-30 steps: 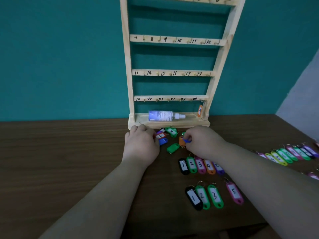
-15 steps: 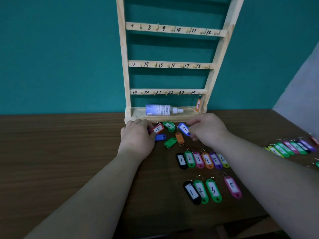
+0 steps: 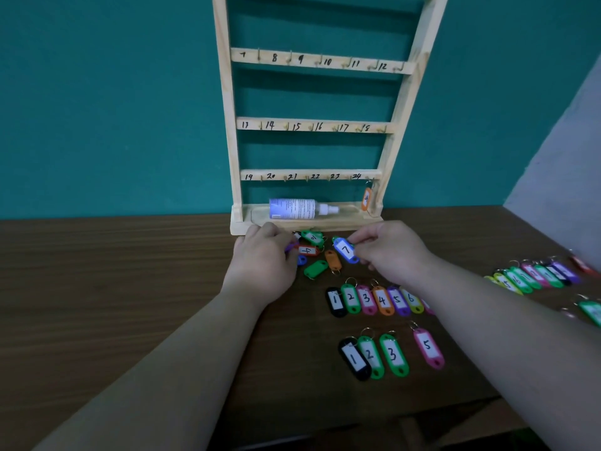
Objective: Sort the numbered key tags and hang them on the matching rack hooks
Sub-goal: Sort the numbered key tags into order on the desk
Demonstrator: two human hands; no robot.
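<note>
A wooden rack (image 3: 227, 125) with numbered hooks stands against the teal wall. One orange tag (image 3: 366, 199) hangs at its lower right. My right hand (image 3: 390, 249) pinches a blue tag marked 7 (image 3: 345, 250) just above the table. My left hand (image 3: 263, 258) rests on the loose pile, fingers curled on a purple tag (image 3: 290, 248), next to a red tag marked 4 (image 3: 307, 250). Loose green (image 3: 315, 268) and orange (image 3: 333, 260) tags lie face down between my hands. Two sorted rows lie nearer me: one from 1 to 6 (image 3: 374, 299), one with 1, 2, 3, 5 (image 3: 392, 353).
A white spray bottle (image 3: 297, 208) lies on the rack's base shelf. Another row of sorted tags (image 3: 536, 276) runs along the table's right side. The brown wooden table (image 3: 113, 288) ends at a front edge near my forearms.
My right hand has picked the blue 7 tag out of the pile and turned its number up. My left hand stayed on the pile. The camera has tilted down slightly.
</note>
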